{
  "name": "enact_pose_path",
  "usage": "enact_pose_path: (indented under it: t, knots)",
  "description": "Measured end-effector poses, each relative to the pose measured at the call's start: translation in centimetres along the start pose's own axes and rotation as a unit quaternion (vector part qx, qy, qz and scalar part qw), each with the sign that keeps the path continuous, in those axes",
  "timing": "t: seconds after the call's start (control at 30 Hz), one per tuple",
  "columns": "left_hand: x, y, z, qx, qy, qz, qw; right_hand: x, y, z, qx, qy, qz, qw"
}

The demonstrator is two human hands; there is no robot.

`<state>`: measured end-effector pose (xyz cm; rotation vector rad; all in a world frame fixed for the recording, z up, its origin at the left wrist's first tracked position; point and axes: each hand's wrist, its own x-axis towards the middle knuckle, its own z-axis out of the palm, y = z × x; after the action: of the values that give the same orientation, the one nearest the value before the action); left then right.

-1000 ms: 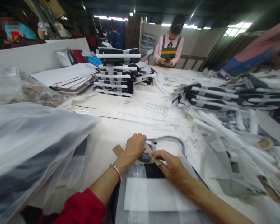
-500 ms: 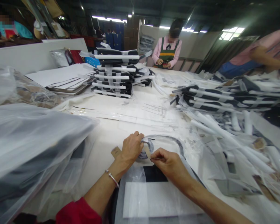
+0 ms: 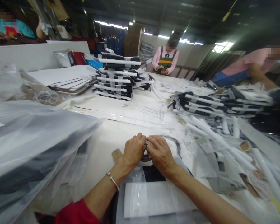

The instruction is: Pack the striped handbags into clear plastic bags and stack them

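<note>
My left hand (image 3: 135,149) is closed, its fingertips pressed at the top of a dark grey ring-shaped piece (image 3: 145,158). My right hand (image 3: 161,152) meets it, thumb and fingers closed at the same spot, where a short pale strip (image 3: 148,152) partly shows. The fingers hide most of the ring. Behind them a dark strap (image 3: 176,143) curves across the table. Below the hands lies a flat black item (image 3: 154,173) in clear wrapping with a white sheet (image 3: 158,199) on it. A brown tag (image 3: 117,154) is beside my left wrist.
A stack of wrapped black items (image 3: 116,79) stands at the back; another pile (image 3: 200,102) is at right. White tubes (image 3: 219,137) and crumpled plastic lie nearer. A large plastic-covered bundle (image 3: 37,149) fills the left. A person in an apron (image 3: 165,59) stands across the table.
My right hand has moved up and left from the strip's lower end to my left fingers. Its fingers now cover the ring's upper side. My left hand has barely moved.
</note>
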<state>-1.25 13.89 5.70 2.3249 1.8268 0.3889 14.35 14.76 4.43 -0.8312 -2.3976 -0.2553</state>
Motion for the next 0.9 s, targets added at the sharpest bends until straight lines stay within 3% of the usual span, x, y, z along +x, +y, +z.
enact_pose_path:
  t: [0.23,0.37,0.47,0.57,0.6,0.67,0.73,0.9]
  knots:
    - [-0.1,-0.7,1.3,-0.108,0.068,-0.033,0.991,0.4,1.9,1.7,0.021,0.001,-0.056,0.998]
    - [0.6,-2.1,1.0,-0.247,0.055,-0.065,0.965,0.3,2.6,1.8,0.025,-0.012,-0.09,0.996]
    - [1.4,-3.8,0.6,-0.36,-0.007,-0.141,0.922,0.6,2.9,1.3,0.037,-0.012,-0.102,0.994]
    - [1.9,-5.3,1.1,-0.419,-0.111,-0.178,0.884,1.3,2.8,0.7,0.053,-0.001,-0.113,0.992]
    - [2.0,-5.6,1.6,-0.46,-0.151,-0.182,0.856,1.5,2.8,0.5,0.058,0.005,-0.118,0.991]
    - [2.1,-6.0,2.7,-0.563,-0.216,-0.2,0.773,1.8,2.7,0.2,0.067,0.013,-0.124,0.99]
    - [2.4,-6.2,3.7,-0.635,-0.236,-0.211,0.705,1.8,2.7,0.1,0.078,0.011,-0.126,0.989]
    - [3.6,-6.3,4.3,-0.682,-0.226,-0.182,0.671,1.1,3.1,0.3,0.092,0.005,-0.123,0.988]
